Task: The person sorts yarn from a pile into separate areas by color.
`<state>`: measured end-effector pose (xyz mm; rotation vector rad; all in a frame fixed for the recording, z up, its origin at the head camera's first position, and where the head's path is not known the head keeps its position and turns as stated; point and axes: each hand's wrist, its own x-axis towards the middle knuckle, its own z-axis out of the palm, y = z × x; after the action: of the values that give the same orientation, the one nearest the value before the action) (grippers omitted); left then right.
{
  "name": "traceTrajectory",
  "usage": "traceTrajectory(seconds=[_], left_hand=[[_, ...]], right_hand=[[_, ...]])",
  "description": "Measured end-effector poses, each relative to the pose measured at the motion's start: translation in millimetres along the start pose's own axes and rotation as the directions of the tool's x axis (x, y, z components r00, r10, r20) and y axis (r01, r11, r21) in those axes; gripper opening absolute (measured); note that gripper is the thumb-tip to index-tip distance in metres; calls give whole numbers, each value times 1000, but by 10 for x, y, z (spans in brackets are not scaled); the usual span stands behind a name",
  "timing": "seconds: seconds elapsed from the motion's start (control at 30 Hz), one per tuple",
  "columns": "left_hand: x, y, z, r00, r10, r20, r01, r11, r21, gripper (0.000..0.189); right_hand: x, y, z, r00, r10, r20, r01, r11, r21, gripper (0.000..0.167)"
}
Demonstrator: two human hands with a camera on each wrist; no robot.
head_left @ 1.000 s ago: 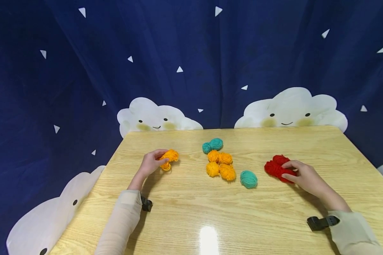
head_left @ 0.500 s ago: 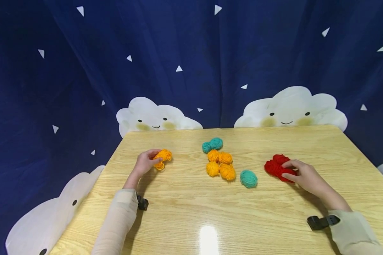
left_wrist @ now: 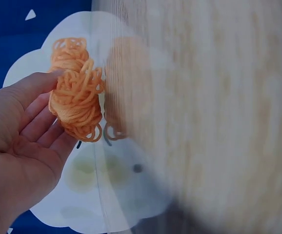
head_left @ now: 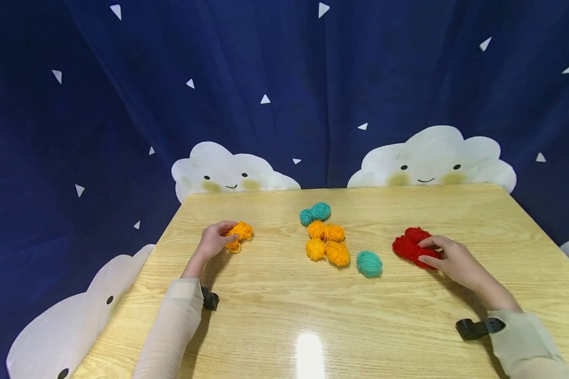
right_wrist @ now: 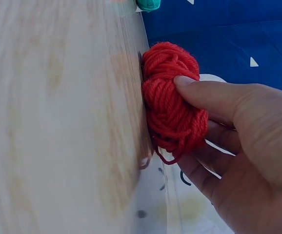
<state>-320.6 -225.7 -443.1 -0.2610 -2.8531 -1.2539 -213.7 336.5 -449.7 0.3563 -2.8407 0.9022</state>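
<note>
At the left of the table, my left hand (head_left: 212, 241) pinches an orange yarn skein (head_left: 241, 230) between thumb and fingers. In the left wrist view, this looped skein (left_wrist: 76, 100) stands close over the wood, its reflection beside it. On the right side, my right hand (head_left: 457, 261) has its thumb and fingers around a red yarn bundle (head_left: 410, 247). From the right wrist, the thumb presses across the middle of the red strands (right_wrist: 172, 109), which sit right at the tabletop. Part of the red bundle is hidden behind the fingers.
Between the hands lies a cluster of yellow-orange yarn skeins (head_left: 327, 243). Behind it is a teal skein (head_left: 320, 211) pinched at its middle, and to its right a teal yarn ball (head_left: 369, 264). The wooden table (head_left: 265, 316) ends at a dark blue curtain (head_left: 284, 68) with clouds.
My left hand has shifted left with the orange skein, mostly during the first half second. The right hand stays in place on the red yarn. The head view tilts very slightly.
</note>
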Motion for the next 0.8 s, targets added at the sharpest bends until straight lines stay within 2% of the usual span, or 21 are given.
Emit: traceTrajectory(seconds=[0.27, 0.8], left_hand=[[-19, 13, -9, 1000, -6, 22, 6, 1000, 10, 39], [-22, -2, -5, 999, -13, 48, 10, 998, 63, 39]], right_hand=[[12, 12, 8, 1000, -14, -11, 14, 999, -30, 33], [4, 4, 10, 1000, -10, 0, 10, 1000, -19, 33]])
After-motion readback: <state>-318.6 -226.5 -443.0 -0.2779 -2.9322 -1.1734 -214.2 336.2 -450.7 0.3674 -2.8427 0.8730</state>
